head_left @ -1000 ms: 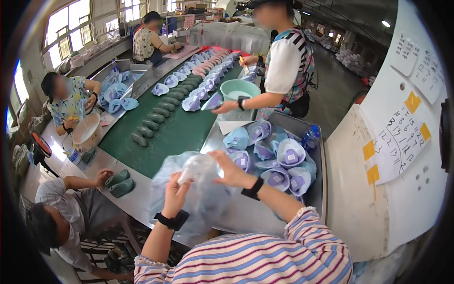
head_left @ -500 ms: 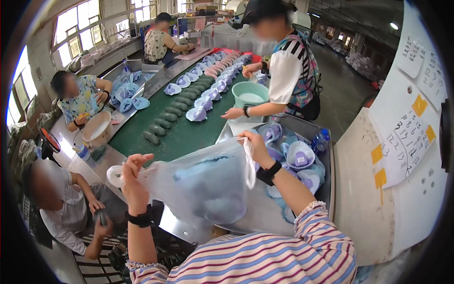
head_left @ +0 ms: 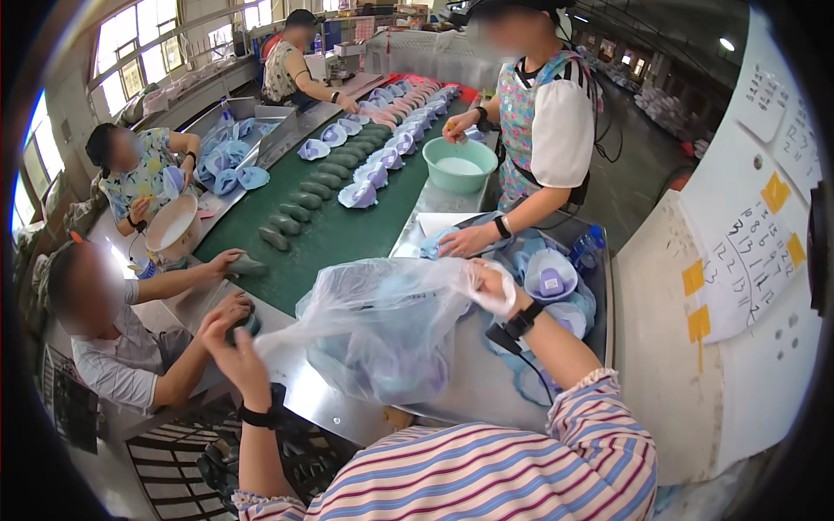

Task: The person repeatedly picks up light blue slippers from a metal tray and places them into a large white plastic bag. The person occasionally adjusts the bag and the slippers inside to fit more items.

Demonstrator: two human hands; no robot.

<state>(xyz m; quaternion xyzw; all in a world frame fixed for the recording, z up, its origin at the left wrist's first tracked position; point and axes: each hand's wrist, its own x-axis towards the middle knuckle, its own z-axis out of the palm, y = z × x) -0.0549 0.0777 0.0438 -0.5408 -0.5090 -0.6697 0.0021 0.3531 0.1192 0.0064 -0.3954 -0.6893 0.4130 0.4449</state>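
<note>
A translucent plastic bag [head_left: 382,321] with light blue and lilac pieces inside hangs stretched between my hands, over the metal table. My right hand [head_left: 497,286] grips its gathered handle on the right. My left hand [head_left: 236,358] has the drawn-out left end of the bag at its fingers, with the fingertips raised. The bag's lower part looks full and sags close to the table. Right of it, a metal tray holds loose lilac-and-blue shoe uppers [head_left: 551,280]. A co-worker's hand [head_left: 469,240] lies at that tray's far edge, just beyond my right hand.
A green conveyor belt [head_left: 252,221] carries rows of dark shoe lasts [head_left: 306,200] and lilac uppers [head_left: 358,194]. At left, a co-worker's hand holds a last [head_left: 248,266] near my left hand. A green basin [head_left: 460,165], blue bottle [head_left: 589,247] and white board [head_left: 747,347] stand right.
The bag's left end is now drawn out thin, my left hand slightly lower and further left. The right co-worker's hand has come down to the tray; the left co-worker reaches to the belt.
</note>
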